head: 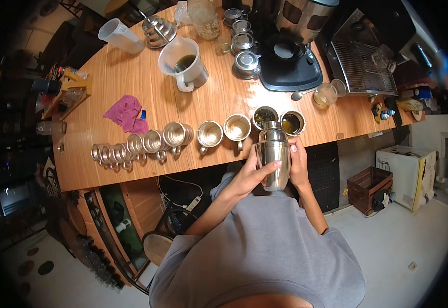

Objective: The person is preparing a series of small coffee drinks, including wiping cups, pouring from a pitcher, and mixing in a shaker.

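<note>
A stainless-steel cocktail shaker (273, 158) with its strainer top on is held between both hands at the table's near edge. My left hand (253, 175) wraps its left side, thumb across the front; my right hand (298, 161) grips its right side. The shaker's top overlaps a metal mug (265, 116) with dark contents. Just right of that stands another mug (292, 123) holding dark liquid. To the left are two metal mugs (209, 135) (237, 128) with no dark liquid visible, then a row of several more mugs (153, 142).
Behind the mugs stand a plastic measuring jug (181, 63) of dark liquid, metal drip filters (246, 63) and a black tray (291, 75). A pink cloth (124, 111) lies at left. Glass cups (326, 93) and a spoon (299, 95) are at right, near an espresso machine's drip grate (362, 69).
</note>
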`<state>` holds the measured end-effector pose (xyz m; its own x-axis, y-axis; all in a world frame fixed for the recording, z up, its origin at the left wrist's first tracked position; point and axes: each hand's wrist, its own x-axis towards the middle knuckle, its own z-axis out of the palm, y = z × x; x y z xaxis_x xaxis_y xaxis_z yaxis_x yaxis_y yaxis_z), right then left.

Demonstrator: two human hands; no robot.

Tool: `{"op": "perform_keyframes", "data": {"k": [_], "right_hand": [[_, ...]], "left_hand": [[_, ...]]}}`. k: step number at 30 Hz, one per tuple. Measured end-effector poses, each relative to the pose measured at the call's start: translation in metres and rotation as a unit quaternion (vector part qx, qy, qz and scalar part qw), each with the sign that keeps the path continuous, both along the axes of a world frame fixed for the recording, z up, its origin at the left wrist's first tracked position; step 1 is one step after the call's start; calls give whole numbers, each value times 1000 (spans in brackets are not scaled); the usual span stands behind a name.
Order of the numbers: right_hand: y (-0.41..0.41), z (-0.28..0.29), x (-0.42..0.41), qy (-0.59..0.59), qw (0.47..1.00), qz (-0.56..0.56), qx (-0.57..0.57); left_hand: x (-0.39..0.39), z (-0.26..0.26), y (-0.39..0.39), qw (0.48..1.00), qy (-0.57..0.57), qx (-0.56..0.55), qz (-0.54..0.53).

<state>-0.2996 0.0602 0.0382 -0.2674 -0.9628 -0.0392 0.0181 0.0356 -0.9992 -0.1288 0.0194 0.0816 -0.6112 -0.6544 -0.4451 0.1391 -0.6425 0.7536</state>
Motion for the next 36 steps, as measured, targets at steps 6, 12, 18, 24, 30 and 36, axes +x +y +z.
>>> {"op": "perform_keyframes", "data": {"k": [6, 12, 18, 24, 30, 36], "right_hand": [[5, -10, 17, -6, 998, -25, -57], [2, -10, 29, 19, 997, 0, -78], [-11, 15, 44, 35, 998, 47, -27], [-25, 35, 47, 73, 994, 62, 45], [-38, 41, 43, 120, 988, 73, 58], [-48, 53, 32, 158, 979, 121, 53]], "left_hand": [[14, -6, -2, 989, -11, -143, -35], [32, 4, 8, 992, 23, -127, -2], [49, -9, 18, 996, 55, -43, 51], [48, 3, 15, 989, 103, 47, 96], [44, 13, 9, 969, 182, 124, 116], [35, 15, 11, 963, 172, 158, 137]]}}
